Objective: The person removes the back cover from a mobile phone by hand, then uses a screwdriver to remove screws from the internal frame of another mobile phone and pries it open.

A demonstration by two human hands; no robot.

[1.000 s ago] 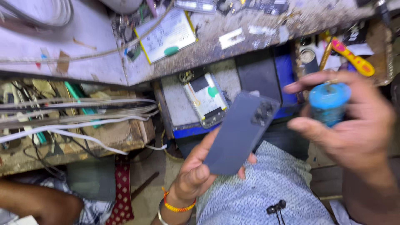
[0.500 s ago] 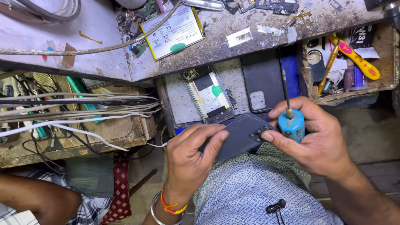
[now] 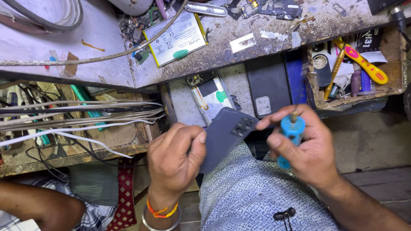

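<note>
Gripping dark phone (image 3: 224,137) in left hand (image 3: 175,160), fingers clamped on its edge; right hand (image 3: 306,149) closed around blue screwdriver handle (image 3: 289,139); just below cluttered bench (image 3: 257,51).

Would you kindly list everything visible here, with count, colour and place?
phone back cover: one, dark grey, held at centre, camera cutout toward the right hand
screwdriver: one, blue handle, in the right hand, beside the cover's top corner
battery: one, white with yellow edge, on the workbench top
open phone: one, insides showing, on the lower shelf
dark phone case: one, black, lower shelf right of the open phone
wooden tray: one, brown, at right, holding tools
yellow-pink tool: one, in the tray
cables: several, white and grey, left shelf
workbench: one, worn grey, top
left hand: gripping the cover's lower edge
right hand: wrapped round the screwdriver
</note>
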